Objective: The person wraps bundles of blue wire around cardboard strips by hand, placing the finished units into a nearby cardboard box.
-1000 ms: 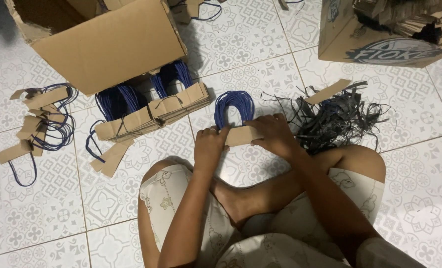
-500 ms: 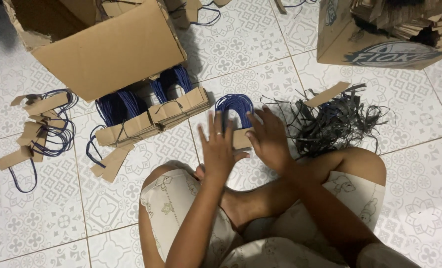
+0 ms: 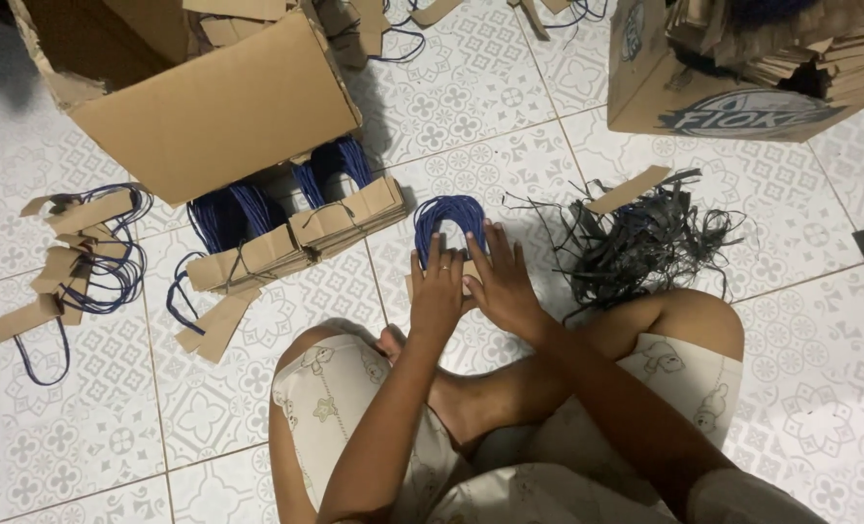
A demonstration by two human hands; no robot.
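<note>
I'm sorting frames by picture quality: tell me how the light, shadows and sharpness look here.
Head view: soft, even light on the tiled floor, no glare; dim at the top-left corner by the open box; soft shadow under the knees; both hands, left hand and right hand, and the blue cords are sharp; slight wide-angle bend at the edges.

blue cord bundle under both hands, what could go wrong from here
The blue cord bundle loops out loose beyond the left hand and right hand, so strands might slip off its cardboard strip. The black strap tangle lies just to its right and could snag the cords.
</note>
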